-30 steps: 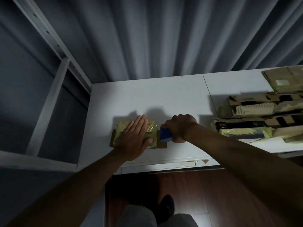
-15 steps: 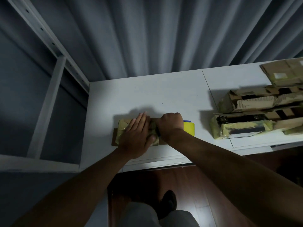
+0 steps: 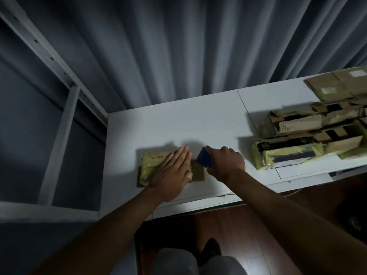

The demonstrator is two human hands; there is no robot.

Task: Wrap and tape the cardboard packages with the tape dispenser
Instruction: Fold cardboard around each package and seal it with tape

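Nearest, the left hand (image 3: 172,173) lies flat and unclenched, pinning the small yellow-taped cardboard package (image 3: 153,166) near the front edge of the white desk (image 3: 178,124). Just beside it, the right hand (image 3: 225,162) is clenched around the blue tape dispenser (image 3: 204,160). Best to keep the package pressed firmly and pull the tape taut and level. Farther right, a pile of torn cardboard packages (image 3: 309,139) waits.

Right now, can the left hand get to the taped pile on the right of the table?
Probably not easily. The left hand lies flat on the package, and the right hand, gripping the blue tape dispenser, sits between it and the pile.
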